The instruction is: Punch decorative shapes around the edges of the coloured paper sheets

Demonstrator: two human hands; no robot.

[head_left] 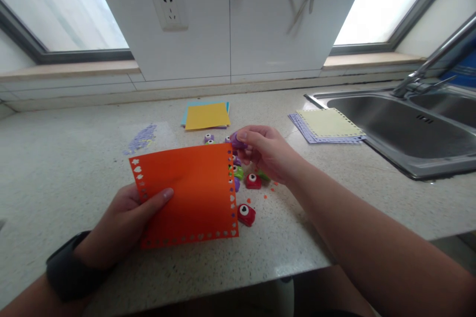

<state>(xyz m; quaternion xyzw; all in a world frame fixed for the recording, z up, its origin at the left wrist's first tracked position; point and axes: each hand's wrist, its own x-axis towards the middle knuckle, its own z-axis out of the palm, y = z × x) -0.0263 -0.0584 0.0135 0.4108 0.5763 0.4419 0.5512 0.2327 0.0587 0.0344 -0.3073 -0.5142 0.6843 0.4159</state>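
My left hand (pixel 137 213) grips an orange sheet of paper (pixel 193 188) by its left side, thumb on top. Small flower and heart shapes are cut along its left, bottom and right edges. At the sheet's upper right corner, my right hand (pixel 264 148) pinches a purple craft punch (pixel 238 141). Partly behind the sheet lie several more punches in purple and green. To the right of the sheet are a red punch (pixel 253 181) and another red punch with a heart on top (pixel 246 214). Tiny orange paper bits (pixel 265 197) are scattered beside them.
A stack of coloured paper with a yellow sheet (pixel 207 116) on top lies at the back. Pale yellow and lilac punched sheets (pixel 329 124) rest near the steel sink (pixel 405 129). Lilac paper cuttings (pixel 143 138) form a pile at left on the speckled counter (pixel 74 158).
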